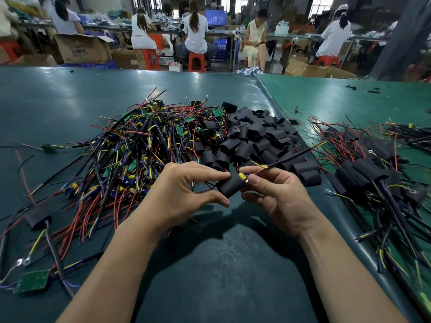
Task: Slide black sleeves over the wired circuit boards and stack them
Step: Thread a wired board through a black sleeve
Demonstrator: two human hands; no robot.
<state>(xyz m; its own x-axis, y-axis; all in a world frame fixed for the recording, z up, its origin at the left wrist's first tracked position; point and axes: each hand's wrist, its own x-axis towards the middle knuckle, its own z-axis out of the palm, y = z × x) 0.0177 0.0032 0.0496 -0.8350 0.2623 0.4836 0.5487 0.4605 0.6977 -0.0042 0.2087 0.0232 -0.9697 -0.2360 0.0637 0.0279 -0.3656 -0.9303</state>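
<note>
Above the green table mat (221,264), my left hand (184,197) pinches a black sleeve (229,186) between forefinger and thumb. My right hand (277,194) holds the wired circuit board (243,177) at the sleeve's right end. Only its yellow part and its black cable (291,158) show; the board itself is hidden. Behind my hands lies a tangled heap of wired boards (140,145). To its right sits a pile of loose black sleeves (258,136). At the far right is a stack of sleeved boards (368,169).
A sleeved board (37,219) and a bare green board (33,280) with wires lie at the near left. Small black scraps (373,90) dot the far right of the table. Several people sit on red stools at benches beyond the table's far edge.
</note>
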